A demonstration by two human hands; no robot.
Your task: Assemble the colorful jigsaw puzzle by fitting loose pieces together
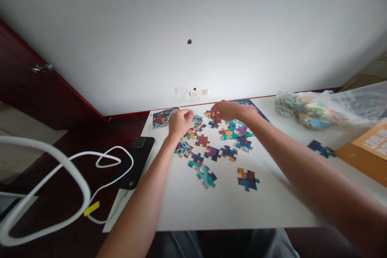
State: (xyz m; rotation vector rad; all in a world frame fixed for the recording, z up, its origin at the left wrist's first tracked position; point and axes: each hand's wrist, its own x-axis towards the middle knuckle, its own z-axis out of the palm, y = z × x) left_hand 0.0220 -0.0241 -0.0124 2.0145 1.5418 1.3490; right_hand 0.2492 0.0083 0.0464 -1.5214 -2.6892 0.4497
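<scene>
Jigsaw puzzle pieces (212, 153) lie scattered over the white table (211, 209), mostly teal, dark blue and reddish. At the far left of them, my left hand (180, 123) is closed, thumb against the curled fingers; whatever it may hold is hidden. My right hand (226, 110) hangs over the far pieces with its fingers bent down and together, and I cannot make out anything in them. Just below its fingertips is a dark blue piece (215, 123). A joined section with a white rabbit (237, 129) lies partly behind my right forearm.
A printed picture sheet (161, 119) lies at the far left corner. Clear bags of pieces (320, 113) and an orange box (365, 155) are on the right. A black phone (137, 163) and a looping white cable (87, 185) sit at the left edge. A wall stands behind.
</scene>
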